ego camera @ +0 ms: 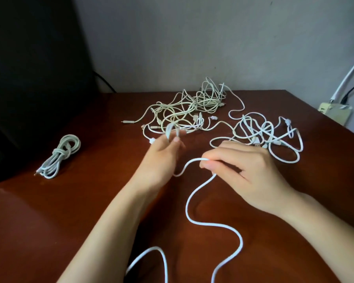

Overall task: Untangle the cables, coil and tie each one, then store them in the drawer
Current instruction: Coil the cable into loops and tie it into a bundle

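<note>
Head view. I read this as the start of coiling a second cable. The left hand [161, 154], just off centre toward 11 o'clock, has its grip pinched round a short doubled loop of the cable [186, 210]. That loop is motion-blurred, so I can't tell how many turns it holds. The right hand [243, 168], at 3 o'clock of the left, pinches the same cable between thumb and forefingers. The slack between the two hands sags in a small arc, so I judge the right is feeding length for the left to wind.

The rest of the cable snakes toward 6 o'clock and off the bottom edge. It lies free of the heaps, which should let it wind without snagging. One bundle [59, 154], coiled and knotted, lies well apart at 9 o'clock, out of the working area. A cream tangle [184, 111] at 12 o'clock and a white tangle [264, 135] at 2 o'clock wait on the surface [90, 201], near each other. No drawer shows.
</note>
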Available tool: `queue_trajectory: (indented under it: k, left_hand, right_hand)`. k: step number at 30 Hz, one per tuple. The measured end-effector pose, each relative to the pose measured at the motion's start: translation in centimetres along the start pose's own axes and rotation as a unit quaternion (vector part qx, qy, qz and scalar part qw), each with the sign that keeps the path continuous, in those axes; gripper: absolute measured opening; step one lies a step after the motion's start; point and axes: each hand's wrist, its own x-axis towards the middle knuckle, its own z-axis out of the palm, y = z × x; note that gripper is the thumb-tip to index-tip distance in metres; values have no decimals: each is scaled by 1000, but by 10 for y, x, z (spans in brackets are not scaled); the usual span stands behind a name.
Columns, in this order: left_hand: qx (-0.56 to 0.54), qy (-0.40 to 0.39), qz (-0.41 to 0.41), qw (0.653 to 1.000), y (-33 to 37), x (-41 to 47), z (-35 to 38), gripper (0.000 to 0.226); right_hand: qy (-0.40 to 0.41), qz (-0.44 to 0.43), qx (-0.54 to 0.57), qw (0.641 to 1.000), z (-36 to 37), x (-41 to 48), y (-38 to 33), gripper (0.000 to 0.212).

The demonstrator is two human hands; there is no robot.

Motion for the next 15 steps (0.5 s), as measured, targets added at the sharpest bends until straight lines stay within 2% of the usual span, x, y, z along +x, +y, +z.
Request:
queue_trajectory:
  k: [4,8,10,13,15]
  left_hand:
    - [41,-142,-5,989,0,-9,4,34]
    - [13,-214,-24,977,5,-12,7,57]
    - [-2,-245,-20,969,7,-14,7,52]
    - [-1,-282,0,959,11,-16,5,24]
    - [8,-288,-7,958,6,-14,2,35]
  right_hand:
    - [59,-7,-39,997,-3,1,3,17]
    - [107,19,-60,992,-5,1,10,18]
    - [124,34,-59,990,-4,1,11,18]
    - [146,54,-52,986,-5,2,10,15]
    - [156,68,-45,984,-6,3,10,13]
